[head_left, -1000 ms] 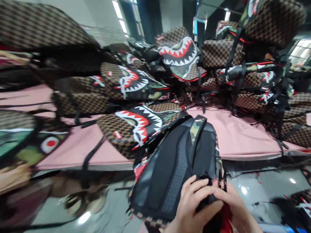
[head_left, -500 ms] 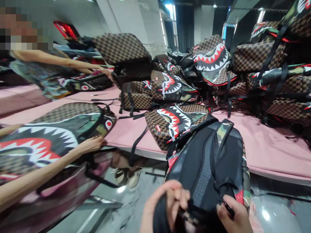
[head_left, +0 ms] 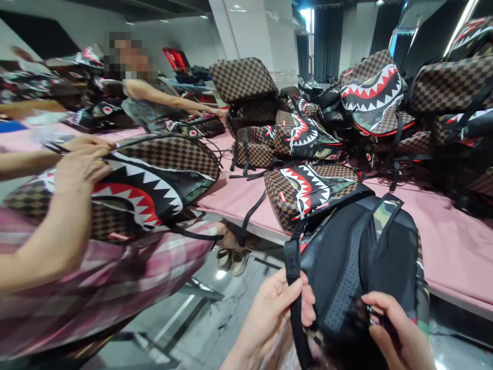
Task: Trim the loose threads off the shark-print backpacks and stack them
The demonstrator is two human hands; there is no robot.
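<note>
A backpack [head_left: 342, 257] leans against the table edge in front of me, its black padded back with a mesh strip facing up. Camouflage print shows along its right side. My left hand [head_left: 283, 303] is closed around one of its black shoulder straps [head_left: 293, 262], thumb pressed on the webbing. Over the lower back panel, my right hand [head_left: 400, 326] pinches a small dark object with a shiny metal part [head_left: 372, 312]; its kind is unclear. Just beyond lies another backpack [head_left: 314, 192] with brown checks and a red-and-white shark mouth.
Checked shark-mouth backpacks [head_left: 372, 95] are piled along the pink table [head_left: 442, 236]. At left, a co-worker's hands [head_left: 87, 159] work on a backpack [head_left: 162, 180] over a plaid-covered lap. Another person [head_left: 154, 100] reaches across farther back. A metal frame [head_left: 185, 303] stands on the shiny floor.
The view has swung left, so things sit farther right. My left hand now shows the strap stretched upright in its grip. The neighbouring co-worker's hands have moved to the far left of their backpack.
</note>
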